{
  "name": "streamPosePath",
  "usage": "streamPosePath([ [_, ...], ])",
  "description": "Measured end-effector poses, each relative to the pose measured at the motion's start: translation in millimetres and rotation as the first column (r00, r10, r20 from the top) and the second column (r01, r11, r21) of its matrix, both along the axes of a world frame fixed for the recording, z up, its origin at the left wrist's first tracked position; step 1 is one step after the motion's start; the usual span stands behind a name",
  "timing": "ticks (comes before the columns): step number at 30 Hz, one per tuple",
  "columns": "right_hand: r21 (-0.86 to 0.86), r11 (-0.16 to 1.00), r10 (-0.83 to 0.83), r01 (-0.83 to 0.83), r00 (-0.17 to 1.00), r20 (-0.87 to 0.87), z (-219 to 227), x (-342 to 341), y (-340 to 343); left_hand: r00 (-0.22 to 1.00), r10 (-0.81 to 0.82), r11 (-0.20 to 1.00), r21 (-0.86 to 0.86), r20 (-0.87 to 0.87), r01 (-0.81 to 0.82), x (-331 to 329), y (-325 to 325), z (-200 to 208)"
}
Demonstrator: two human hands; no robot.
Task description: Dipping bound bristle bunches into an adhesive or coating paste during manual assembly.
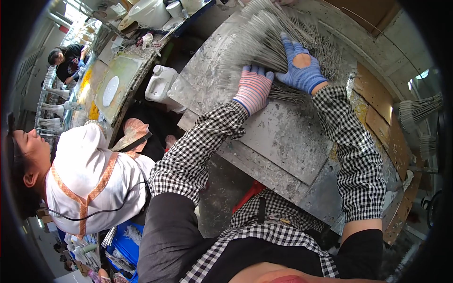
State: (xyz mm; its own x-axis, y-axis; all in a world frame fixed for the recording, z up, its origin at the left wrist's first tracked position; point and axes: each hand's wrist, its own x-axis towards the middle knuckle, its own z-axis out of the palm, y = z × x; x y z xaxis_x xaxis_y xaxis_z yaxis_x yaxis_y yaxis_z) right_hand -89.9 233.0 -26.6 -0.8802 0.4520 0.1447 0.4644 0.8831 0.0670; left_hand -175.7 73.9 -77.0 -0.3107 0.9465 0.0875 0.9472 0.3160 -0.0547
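A large fanned heap of thin grey wire-like rods [257, 45] lies across the far part of the grey worktop, its left side smeared by motion. My left hand [255, 89], in a pink, white and blue striped glove, rests at the near edge of the heap. Its fingers stretch forward onto the rods, their tips partly lost among them. Just to the right, my right hand [300, 66] wears a blue striped glove with a round hole on its back. This hand lies flat over the rods, fingers extended and thumb out toward the left hand.
Stained grey boards [288, 137] cover the worktop. A white jug [161, 84] stands to its left. Nearby sits a person in a white top [89, 174]; another person [71, 61] works farther off. Rod bundles [420, 111] hang at right. A blue crate [125, 243] is at lower left.
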Motion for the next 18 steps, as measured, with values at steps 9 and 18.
streamPosePath([
  [9,-0.085,0.994,-0.061,0.064,0.998,0.033,18,-8,16,0.997,-0.022,0.995,0.103,0.073,0.015,-2,-39,-6],
  [18,-0.024,0.999,-0.033,0.033,0.999,-0.002,-16,1,8,0.992,-0.113,0.986,0.127,0.052,0.105,5,-71,5],
])
